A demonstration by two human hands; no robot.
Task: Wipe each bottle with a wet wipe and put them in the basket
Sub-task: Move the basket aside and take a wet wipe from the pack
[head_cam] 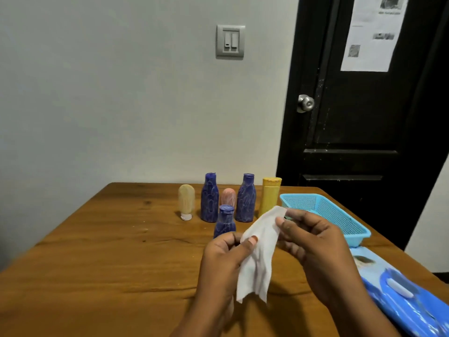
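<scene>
Two hands pinch one white wipe [260, 259] above the surface [97, 263]: left hand [223, 259], right hand [313, 239]. Six bottles [246, 198] stand behind, left of a blue basket [335, 212]. Bottle markings and the door paper [374, 32] blur unreadably; the wipes pack [401, 288] is cut off.

One head-worn wide-angle cam, aimed forward and down.
Sitting close above the left hand [222, 261] and right hand [315, 244] low in frame, looking across the wooden table [109, 251] toward the pale wall [109, 93] straight ahead and the black door [364, 117] off to the right.
</scene>
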